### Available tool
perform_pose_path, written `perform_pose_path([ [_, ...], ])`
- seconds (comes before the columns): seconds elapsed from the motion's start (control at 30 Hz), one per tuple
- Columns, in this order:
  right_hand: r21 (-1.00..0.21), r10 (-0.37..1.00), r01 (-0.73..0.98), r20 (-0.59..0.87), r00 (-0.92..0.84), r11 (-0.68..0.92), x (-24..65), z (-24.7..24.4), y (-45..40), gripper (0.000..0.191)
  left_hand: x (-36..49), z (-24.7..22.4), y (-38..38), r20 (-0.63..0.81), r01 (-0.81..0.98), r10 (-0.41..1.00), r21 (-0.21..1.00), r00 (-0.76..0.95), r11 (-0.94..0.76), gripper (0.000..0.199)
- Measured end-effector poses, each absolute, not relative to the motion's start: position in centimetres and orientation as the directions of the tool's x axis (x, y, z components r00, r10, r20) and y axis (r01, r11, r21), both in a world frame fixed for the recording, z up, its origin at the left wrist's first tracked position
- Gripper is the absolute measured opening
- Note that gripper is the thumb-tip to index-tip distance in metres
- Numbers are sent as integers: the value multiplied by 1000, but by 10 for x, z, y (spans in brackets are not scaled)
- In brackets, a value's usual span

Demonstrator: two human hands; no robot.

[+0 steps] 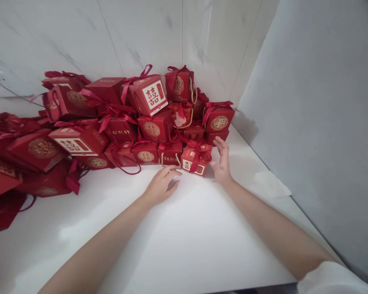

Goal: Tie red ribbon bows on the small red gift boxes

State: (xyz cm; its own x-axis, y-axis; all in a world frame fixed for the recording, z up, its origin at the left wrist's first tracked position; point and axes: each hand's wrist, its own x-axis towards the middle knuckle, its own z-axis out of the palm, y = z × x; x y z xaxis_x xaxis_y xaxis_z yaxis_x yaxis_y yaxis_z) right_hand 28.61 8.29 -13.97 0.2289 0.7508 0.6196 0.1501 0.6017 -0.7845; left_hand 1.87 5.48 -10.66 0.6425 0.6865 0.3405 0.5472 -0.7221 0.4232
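A small red gift box [188, 155] with a ribbon bow stands at the front right of a stack of similar red boxes. Just right of it is my right hand [222, 163], fingers apart and raised, holding nothing. My left hand [162, 185] is at the box's lower left, above the white table, its fingers spread and curved with nothing in them. Behind my left hand stands a red box with gold lettering and rope handles [169, 154]. Whether any fingertip touches a box cannot be made out.
Several red boxes, such as one with a white label [76, 139], are piled along the marbled wall [147, 36]. The white table [178, 241] meets a grey wall [319, 102] at right. White paper [272, 183] lies near that edge.
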Motion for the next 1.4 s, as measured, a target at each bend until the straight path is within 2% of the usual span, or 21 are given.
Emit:
perform_pose_path([
  [0.1,-707,677,371,698,234,602,266,-136,64,105,19,-107,56,338,577,710,420,617,-701,24],
  [0.17,-774,734,359,621,273,521,257,-137,59,113,19,-107,57,349,574,726,449,593,-685,23],
  [0.23,-874,825,232,481,296,427,256,-140,62,113,19,-107,59,360,540,741,517,567,-664,22],
  [0.33,-932,909,-28,346,235,362,269,-144,70,99,17,-107,64,313,459,798,685,515,-565,23],
  [0.43,-901,928,-228,371,33,369,282,-139,69,73,15,-110,71,185,319,879,883,439,-345,32],
  [0.5,-895,917,-304,378,-128,327,284,-133,62,59,14,-112,75,147,184,912,955,382,-231,39],
  [0.6,-923,894,-306,326,-308,232,275,-125,48,44,12,-115,79,140,44,939,986,314,-162,45],
  [0.67,-946,889,-259,281,-362,194,267,-123,42,41,11,-117,81,128,15,944,990,303,-139,51],
  [0.83,-978,900,-106,206,-383,178,258,-120,36,52,8,-121,80,149,19,928,986,342,-165,58],
  [1.0,-978,936,12,195,-294,208,258,-116,41,51,15,-87,74,241,67,868,952,434,-298,34],
  [1.13,-976,936,37,196,-294,216,258,-113,41,47,33,-29,58,340,184,730,826,592,-533,19],
  [1.2,-971,926,33,215,-310,236,258,-112,41,45,41,-7,46,253,317,680,738,688,-595,20],
  [1.3,-968,917,21,230,-325,250,258,-112,43,44,44,8,31,21,559,720,616,693,-556,26],
  [1.4,-972,917,0,222,-331,235,259,-117,46,44,35,7,29,-72,623,711,549,699,-557,26],
])
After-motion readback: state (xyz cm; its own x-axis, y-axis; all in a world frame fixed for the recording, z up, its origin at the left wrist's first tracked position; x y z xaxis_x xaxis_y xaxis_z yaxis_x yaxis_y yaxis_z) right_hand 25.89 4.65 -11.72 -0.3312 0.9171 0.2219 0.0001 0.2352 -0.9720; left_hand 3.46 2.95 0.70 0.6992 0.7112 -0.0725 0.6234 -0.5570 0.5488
